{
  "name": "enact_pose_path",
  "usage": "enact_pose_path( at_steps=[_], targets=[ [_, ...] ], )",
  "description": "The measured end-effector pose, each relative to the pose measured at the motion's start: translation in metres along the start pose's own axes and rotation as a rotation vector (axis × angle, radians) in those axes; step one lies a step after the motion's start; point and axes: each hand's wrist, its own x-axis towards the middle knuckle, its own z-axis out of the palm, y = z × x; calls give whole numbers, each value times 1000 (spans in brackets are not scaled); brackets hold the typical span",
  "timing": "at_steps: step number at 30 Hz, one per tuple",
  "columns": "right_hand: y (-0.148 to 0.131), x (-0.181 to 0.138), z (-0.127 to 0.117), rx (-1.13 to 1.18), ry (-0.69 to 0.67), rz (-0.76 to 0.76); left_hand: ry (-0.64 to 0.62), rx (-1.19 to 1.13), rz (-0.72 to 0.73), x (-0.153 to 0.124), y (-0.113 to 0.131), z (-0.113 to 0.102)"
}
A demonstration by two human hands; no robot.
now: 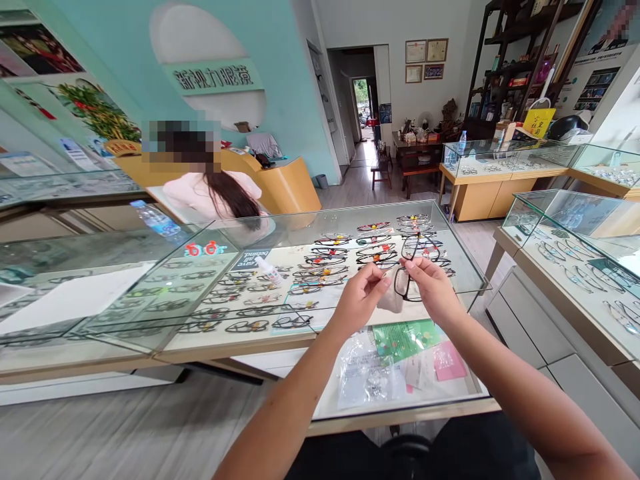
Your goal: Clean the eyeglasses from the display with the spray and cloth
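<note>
My right hand pinches a pair of black-framed glasses, holding it up over the glass display counter. My left hand is closed beside it, its fingertips pinched on a pale cloth that hangs against one lens. Both hands hover above the counter's near end, where plastic bags and a green leaflet lie under the glass.
Rows of spectacle frames fill the counter, with a small white spray bottle on top. A person in pink sits behind it near a water bottle. More glass showcases stand right; an open aisle runs between.
</note>
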Motion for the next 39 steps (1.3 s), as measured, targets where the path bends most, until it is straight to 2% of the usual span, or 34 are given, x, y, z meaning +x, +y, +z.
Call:
enact_pose_path(
  at_steps=[6,9,13,21,26,33,39],
  targets=[
    [4,-5,5,10,30,-31,17,74,48,-10,5,13],
    [4,-5,4,17,23,-29,65,70,80,-10,4,15],
    [2,-6,4,45,1,-9,110,-37,7,-6,-3,16],
    [-2,-10,7,96,-83,55,-40,-412,-244,1,-8,17],
    [-6,-11,8,117,-95,86,-119,-365,-275,-1,-2,20],
    [-4,-14,12,47,-135,42,-82,-314,-241,-2,1,16],
    [-5,-14,10,3,-190,72,-122,-420,-339,0,0,10]
  ],
)
